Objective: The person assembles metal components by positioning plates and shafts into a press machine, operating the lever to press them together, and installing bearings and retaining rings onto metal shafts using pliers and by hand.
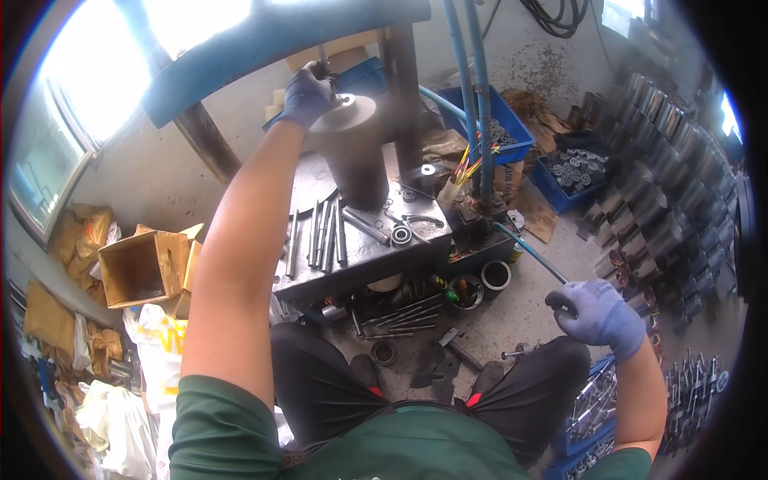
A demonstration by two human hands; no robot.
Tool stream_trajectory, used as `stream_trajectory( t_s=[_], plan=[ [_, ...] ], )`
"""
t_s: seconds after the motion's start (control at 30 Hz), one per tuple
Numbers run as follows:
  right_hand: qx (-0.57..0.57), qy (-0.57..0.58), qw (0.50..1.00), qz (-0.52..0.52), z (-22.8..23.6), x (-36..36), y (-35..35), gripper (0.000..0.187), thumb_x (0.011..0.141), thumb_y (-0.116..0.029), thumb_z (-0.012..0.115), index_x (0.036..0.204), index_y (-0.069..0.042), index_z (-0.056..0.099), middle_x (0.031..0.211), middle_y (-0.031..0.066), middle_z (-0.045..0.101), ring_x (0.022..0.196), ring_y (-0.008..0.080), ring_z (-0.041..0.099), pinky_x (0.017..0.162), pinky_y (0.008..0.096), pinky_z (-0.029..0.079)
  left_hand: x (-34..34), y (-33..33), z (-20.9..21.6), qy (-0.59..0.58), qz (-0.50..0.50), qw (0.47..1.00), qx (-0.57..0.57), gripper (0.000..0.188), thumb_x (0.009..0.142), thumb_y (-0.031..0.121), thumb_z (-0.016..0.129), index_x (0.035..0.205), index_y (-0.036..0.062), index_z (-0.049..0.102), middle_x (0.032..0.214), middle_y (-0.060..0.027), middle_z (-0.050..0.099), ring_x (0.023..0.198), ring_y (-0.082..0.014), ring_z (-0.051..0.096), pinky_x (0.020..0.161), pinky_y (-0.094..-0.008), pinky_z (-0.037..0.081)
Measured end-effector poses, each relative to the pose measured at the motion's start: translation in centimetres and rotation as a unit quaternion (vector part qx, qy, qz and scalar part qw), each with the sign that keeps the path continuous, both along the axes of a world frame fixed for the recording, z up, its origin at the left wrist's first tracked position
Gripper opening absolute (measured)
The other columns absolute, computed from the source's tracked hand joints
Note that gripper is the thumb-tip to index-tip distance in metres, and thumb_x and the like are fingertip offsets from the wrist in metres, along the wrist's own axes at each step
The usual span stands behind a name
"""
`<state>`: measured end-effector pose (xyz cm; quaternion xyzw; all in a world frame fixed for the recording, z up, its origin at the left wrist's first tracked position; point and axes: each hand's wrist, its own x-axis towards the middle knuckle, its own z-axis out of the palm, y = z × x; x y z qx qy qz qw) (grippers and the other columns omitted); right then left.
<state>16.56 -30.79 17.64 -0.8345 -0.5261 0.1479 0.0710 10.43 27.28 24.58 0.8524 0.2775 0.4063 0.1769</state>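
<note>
I see brown box (pixel 170 260) off counter's (pixel 308 188) L edge, blue bin (pixel 550 188) past R edge, hammer (pixel 462 350) on flr (pixel 516 308) nr front edge.

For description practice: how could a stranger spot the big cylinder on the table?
Find the blue beam, then the table below it. There the grey cylinder stands by the left hand, far thicker than the slim rods lying nearby.

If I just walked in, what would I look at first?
Probably the big grey cylinder standing on the table, with the gloved left hand at its top. Over on the right, shiny metal tubes are piled high, and the gloved right hand grips a blue bar.
</note>
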Motion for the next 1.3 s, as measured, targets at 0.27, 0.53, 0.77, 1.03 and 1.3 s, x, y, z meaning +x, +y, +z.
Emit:
stream_trajectory(
  t_s=[0.27, 0.53, 0.77, 1.03, 1.3],
  plan=[
    [-0.005, 0.007, 1.0, -0.009, 0.5, 0.0, -0.3, 0.028, 0.088, -0.024, 0.065, 0.108, -0.008, 0.075, 0.101, 0.018, 0.073, 0.097, 0.0374, 0.071, 0.086, 0.046, 0.057, 0.3, 0.2, -0.4, 0.039, 0.012, 0.997, 0.059, 0.027, 0.095, 0.029, 0.07, 0.114, 0.0088, 0.072, 0.099, -0.0159, 0.077, 0.099, -0.0347, 0.073, 0.091, -0.0452, 0.055],
    [-0.054, -0.019, 0.998, 0.032, -0.8, 0.3, -0.8, 0.027, 0.088, -0.023, 0.066, 0.11, -0.01, 0.076, 0.099, 0.0178, 0.073, 0.095, 0.0379, 0.071, 0.084, 0.0469, 0.057, 0.6, 0.7, -1.4, -0.028, -0.011, 0.998, 0.06, 0.015, 0.095, 0.008, 0.067, 0.108, 0.0015, 0.072, 0.094, -0.0097, 0.077, 0.08, -0.0172, 0.072, 0.072, -0.0321, 0.056],
    [-0.037, 0.006, 0.999, 0.006, -0.9, 0.5, -1.1, 0.03, 0.088, -0.025, 0.065, 0.112, -0.01, 0.075, 0.101, 0.0185, 0.074, 0.098, 0.0382, 0.071, 0.087, 0.047, 0.057, 1.2, 1.0, -1.6, -0.052, -0.023, 0.998, 0.011, 0.011, 0.096, 0.007, 0.064, 0.104, 0.0021, 0.07, 0.084, -0.0054, 0.072, 0.073, -0.0138, 0.068, 0.069, -0.0308, 0.055],
    [0.032, 0.016, 0.999, -0.004, 0.1, 0.4, 0.1, 0.029, 0.09, -0.023, 0.063, 0.113, -0.008, 0.074, 0.102, 0.0196, 0.073, 0.099, 0.0387, 0.07, 0.089, 0.0463, 0.056, 0.0, 0.6, -1.3, -0.001, 0.017, 1.0, -0.004, 0.033, 0.098, 0.034, 0.067, 0.121, 0.0107, 0.071, 0.111, -0.0146, 0.077, 0.11, -0.0349, 0.071, 0.097, -0.0459, 0.053],
    [-0.003, 0.035, 0.999, -0.009, 0.4, 0.9, 0.2, 0.032, 0.089, -0.019, 0.063, 0.116, -0.007, 0.074, 0.106, 0.0187, 0.075, 0.101, 0.0363, 0.072, 0.09, 0.044, 0.056, -0.2, -1.3, -1.5, 0.068, 0.036, 0.996, 0.036, 0.032, 0.1, 0.036, 0.065, 0.12, 0.0124, 0.069, 0.11, -0.0133, 0.077, 0.109, -0.0345, 0.072, 0.096, -0.0467, 0.053]
  ],
)
